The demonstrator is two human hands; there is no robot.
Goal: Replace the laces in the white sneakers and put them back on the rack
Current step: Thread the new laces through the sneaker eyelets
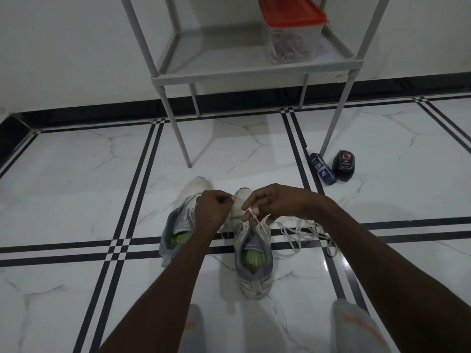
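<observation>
Two white sneakers with grey collars and green insoles stand side by side on the tiled floor, toes pointing away from me: the left sneaker (179, 220) and the right sneaker (253, 261). My left hand (212, 208) pinches one end of a pale pink lace (254, 217) above the gap between the shoes. My right hand (270, 202) pinches the other part of that lace over the right sneaker's eyelets. A loose white lace (303, 236) lies tangled on the floor just right of the right sneaker.
A grey rack (229, 72) stands against the wall ahead; its shelf holds a clear tub with a red lid (293, 31) with laces inside. A blue bottle (319, 168) and a black container (344, 165) lie by the rack's right leg. My grey-socked feet (356, 324) are at the bottom.
</observation>
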